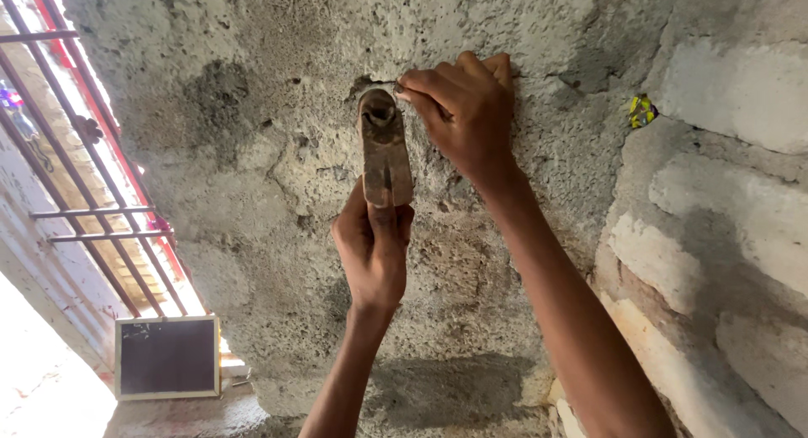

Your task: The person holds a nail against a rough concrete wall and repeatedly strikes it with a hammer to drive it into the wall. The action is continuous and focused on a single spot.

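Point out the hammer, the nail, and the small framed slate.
hammer (385, 156), head view, on its worn wooden handle.
nail (383, 83), head view, on its thin shaft.
framed slate (166, 356), head view, on its dark face.

A rough grey cement wall (252, 152) fills the centre of the frame. At lower left, a narrow concrete ledge (185, 414) at its foot carries a small wood-framed slate board (166, 356), leaning upright.
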